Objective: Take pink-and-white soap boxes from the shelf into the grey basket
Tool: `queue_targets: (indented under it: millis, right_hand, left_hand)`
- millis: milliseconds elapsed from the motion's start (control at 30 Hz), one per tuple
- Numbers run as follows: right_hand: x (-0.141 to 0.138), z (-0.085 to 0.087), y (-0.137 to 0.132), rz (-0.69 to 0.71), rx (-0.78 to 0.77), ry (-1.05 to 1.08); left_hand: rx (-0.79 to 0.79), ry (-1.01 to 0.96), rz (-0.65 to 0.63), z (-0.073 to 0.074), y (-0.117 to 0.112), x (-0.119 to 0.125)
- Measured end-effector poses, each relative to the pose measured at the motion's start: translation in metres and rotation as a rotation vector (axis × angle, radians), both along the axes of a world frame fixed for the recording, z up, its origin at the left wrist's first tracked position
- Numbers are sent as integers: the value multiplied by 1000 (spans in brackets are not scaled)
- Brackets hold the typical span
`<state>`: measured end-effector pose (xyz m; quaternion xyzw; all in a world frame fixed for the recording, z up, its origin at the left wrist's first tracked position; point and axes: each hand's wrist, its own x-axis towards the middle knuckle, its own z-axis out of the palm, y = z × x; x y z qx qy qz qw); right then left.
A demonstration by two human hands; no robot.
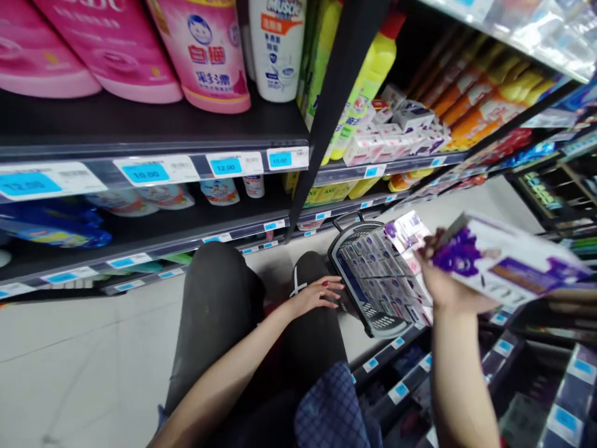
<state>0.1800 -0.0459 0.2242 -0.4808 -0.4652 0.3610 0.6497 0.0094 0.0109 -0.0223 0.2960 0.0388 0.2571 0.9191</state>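
My right hand (450, 283) is raised at the right, its fingers wrapped around a white and purple carton (508, 264), which is tilted and slightly blurred. On my bent knee lies my left hand (319, 294), fingers stretched out and holding nothing. Just past that knee, a grey shopping basket (362, 318) stands on the floor. Rows of small boxes (380, 267) fill it, and a white and purple box (405, 231) shows at its far side. My right hand and forearm hide part of the basket's right side.
Dark shelves (153, 127) with price tags run along the left, bearing pink bottles (124, 56) and a white bottle (278, 53). Small boxes (389, 134) and yellow bottles (366, 84) sit farther along. More shelving (517, 367) stands close on the right. Pale floor (69, 367) shows at lower left.
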Motion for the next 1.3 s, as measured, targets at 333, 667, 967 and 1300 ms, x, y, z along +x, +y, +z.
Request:
queue_targets:
  millis: [333, 667, 967, 1300]
  right_hand:
    - [-61, -80, -89, 43, 75, 688]
    - [-53, -78, -83, -141, 158, 213]
    - [-53, -103, -95, -624, 115, -1232]
    - [-69, -164, -91, -214, 29, -889]
  left_hand:
    - [-32, 29, -32, 4, -5, -7]
    - [-44, 17, -3, 4, -4, -15]
    - [139, -166, -151, 20, -23, -12]
    - [224, 65, 44, 33, -41, -10]
